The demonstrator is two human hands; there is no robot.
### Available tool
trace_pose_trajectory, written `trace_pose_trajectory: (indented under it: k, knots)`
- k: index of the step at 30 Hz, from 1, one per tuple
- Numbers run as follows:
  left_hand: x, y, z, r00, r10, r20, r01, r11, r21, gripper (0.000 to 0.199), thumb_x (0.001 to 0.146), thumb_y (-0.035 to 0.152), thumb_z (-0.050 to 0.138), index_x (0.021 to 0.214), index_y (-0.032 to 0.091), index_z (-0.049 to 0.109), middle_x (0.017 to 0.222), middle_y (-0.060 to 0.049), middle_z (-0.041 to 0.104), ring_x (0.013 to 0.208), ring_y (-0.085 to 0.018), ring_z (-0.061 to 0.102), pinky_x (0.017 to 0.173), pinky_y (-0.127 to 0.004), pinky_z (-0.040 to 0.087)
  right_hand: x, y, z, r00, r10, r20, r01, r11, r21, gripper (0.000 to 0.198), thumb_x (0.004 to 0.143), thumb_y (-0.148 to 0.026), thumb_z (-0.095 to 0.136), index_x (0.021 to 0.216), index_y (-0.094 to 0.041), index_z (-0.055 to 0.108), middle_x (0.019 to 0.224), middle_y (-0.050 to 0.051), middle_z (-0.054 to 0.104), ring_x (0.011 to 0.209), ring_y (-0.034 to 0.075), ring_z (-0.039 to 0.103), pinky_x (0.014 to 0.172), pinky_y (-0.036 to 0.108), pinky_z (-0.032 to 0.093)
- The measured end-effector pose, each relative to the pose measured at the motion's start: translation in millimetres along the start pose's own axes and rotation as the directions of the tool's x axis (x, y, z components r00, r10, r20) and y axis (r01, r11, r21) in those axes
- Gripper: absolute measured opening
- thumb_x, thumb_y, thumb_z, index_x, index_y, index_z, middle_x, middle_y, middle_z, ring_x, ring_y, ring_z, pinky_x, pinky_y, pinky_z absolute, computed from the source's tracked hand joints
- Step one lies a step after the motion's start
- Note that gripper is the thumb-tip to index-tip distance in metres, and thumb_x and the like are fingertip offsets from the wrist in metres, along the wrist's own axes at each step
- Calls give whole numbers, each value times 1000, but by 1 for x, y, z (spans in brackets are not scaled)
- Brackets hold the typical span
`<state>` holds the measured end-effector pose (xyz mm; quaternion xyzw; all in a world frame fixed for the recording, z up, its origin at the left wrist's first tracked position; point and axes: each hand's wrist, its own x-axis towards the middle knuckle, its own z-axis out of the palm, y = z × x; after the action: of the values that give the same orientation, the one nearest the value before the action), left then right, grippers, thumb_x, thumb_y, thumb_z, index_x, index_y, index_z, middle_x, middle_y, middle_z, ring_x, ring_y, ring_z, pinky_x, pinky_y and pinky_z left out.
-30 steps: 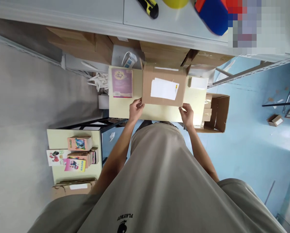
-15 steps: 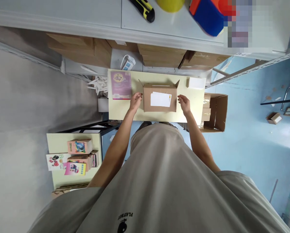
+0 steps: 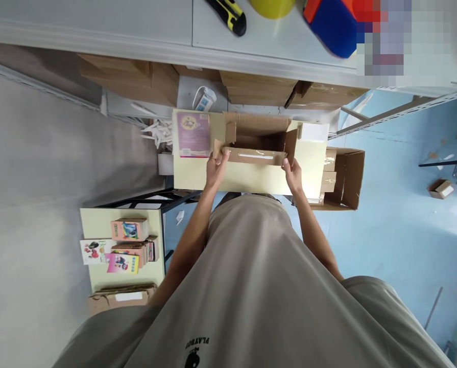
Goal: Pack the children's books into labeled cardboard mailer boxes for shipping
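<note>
While both hands hold it from opposite ends, a cardboard box (image 3: pixel 257 140) sits open-topped near the middle of the pale yellow surface (image 3: pixel 251 179), its flaps turned outward and its brown inside showing. Left hand (image 3: pixel 216 166): at the box's left end, fingers curled over the near-left corner, a grip pinching the cardboard wall. Right hand (image 3: pixel 292 174): at the near-right corner, fingers closed on the edge below the upright right flap, likewise pinching the cardboard. A strip of white tape or label (image 3: pixel 256 156) runs along the near wall between the two hands.

Just left of the box, at the far-left corner of the surface, lies a purple book (image 3: pixel 192 134), flat and close beside the left flap. A small white box (image 3: pixel 313 132) rests at the far-right corner, near the right flap. Off the right edge, an open carton (image 3: pixel 345 179) stands on the blue floor (image 3: pixel 400 225). Beyond the far edge, stacked flat cartons (image 3: pixel 136 76) sit under a grey shelf (image 3: pixel 155 25), which carries a yellow-and-black utility knife (image 3: pixel 228 15), a yellow roll (image 3: pixel 272 5) and a blue-and-red object (image 3: pixel 330 23). A second, lower surface (image 3: pixel 98 220) to the person's left bears a pile of colourful books (image 3: pixel 126 245).
</note>
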<state>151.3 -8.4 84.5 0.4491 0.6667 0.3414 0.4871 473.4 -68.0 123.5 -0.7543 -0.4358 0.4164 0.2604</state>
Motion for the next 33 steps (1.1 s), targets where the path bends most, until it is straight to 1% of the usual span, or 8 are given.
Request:
trace_pose_trajectory:
  k: [4, 8, 11, 14, 17, 20, 28, 33]
  knots:
    - [1, -4, 12, 977, -195, -87, 188, 979, -79, 60, 109, 60, 78, 148, 14, 75, 149, -24, 82, 145, -40, 78, 128, -58, 62, 7, 14, 6, 997, 76, -7, -75, 995, 62, 93, 110, -98, 31, 136, -19, 73, 124, 17, 82, 114, 29, 80, 98, 45, 71]
    - [-5, 11, 2, 949, 99, -300, -50, 985, 166, 87, 109, 72, 77, 172, 16, 55, 172, -27, 67, 165, -39, 65, 139, -58, 52, 14, 18, -8, 989, -38, -141, 53, 993, 104, 88, 106, -97, 51, 142, -20, 73, 139, 22, 83, 123, 34, 81, 104, 53, 71]
    - [-9, 40, 1, 926, 368, -80, -309, 863, 400, 75, 115, 74, 65, 170, 23, 62, 177, -21, 65, 173, -37, 55, 146, -56, 43, 17, 4, -20, 928, -231, -293, 233, 972, -31, 77, 111, -85, 59, 155, -22, 70, 154, 25, 79, 144, 40, 75, 117, 62, 67]
    - [-11, 71, 19, 875, 404, 266, -484, 733, 479, 64, 120, 67, 58, 165, 23, 71, 172, -18, 72, 167, -38, 59, 144, -57, 44, 27, -22, -26, 868, -441, -230, 398, 893, -212, 54, 123, -59, 47, 153, -25, 76, 157, 21, 79, 154, 38, 71, 131, 66, 60]
    - [-17, 90, 40, 818, 370, 441, -569, 633, 525, 59, 122, 59, 55, 160, 19, 76, 163, -19, 78, 160, -41, 65, 138, -60, 47, 48, -46, -23, 850, -524, 51, 515, 807, -289, 47, 123, -38, 46, 152, -25, 80, 160, 16, 80, 151, 37, 73, 135, 62, 59]
    - [-36, 89, 45, 821, 355, 447, -569, 583, 580, 56, 124, 53, 51, 156, 18, 80, 150, -20, 83, 146, -40, 72, 130, -59, 51, 76, -58, -18, 845, -485, 224, 534, 762, -365, 52, 117, -25, 51, 162, -22, 76, 174, 13, 73, 152, 39, 70, 136, 66, 58]
    - [-70, 54, 54, 905, 63, 421, -366, 621, 693, 61, 123, 31, 48, 180, 14, 59, 137, -18, 89, 131, -34, 81, 119, -48, 61, 112, -46, -1, 849, -421, 320, 529, 693, -490, 69, 112, -21, 51, 180, -16, 59, 190, 13, 55, 162, 47, 55, 129, 75, 60]
    - [-52, 72, 85, 920, -218, 325, -205, 439, 875, 72, 125, 29, 44, 195, 14, 32, 137, -24, 88, 124, -36, 86, 108, -45, 64, 109, -52, 3, 859, -379, 343, 511, 671, -538, 73, 111, -19, 48, 183, -11, 53, 195, 18, 48, 168, 49, 50, 130, 76, 54]
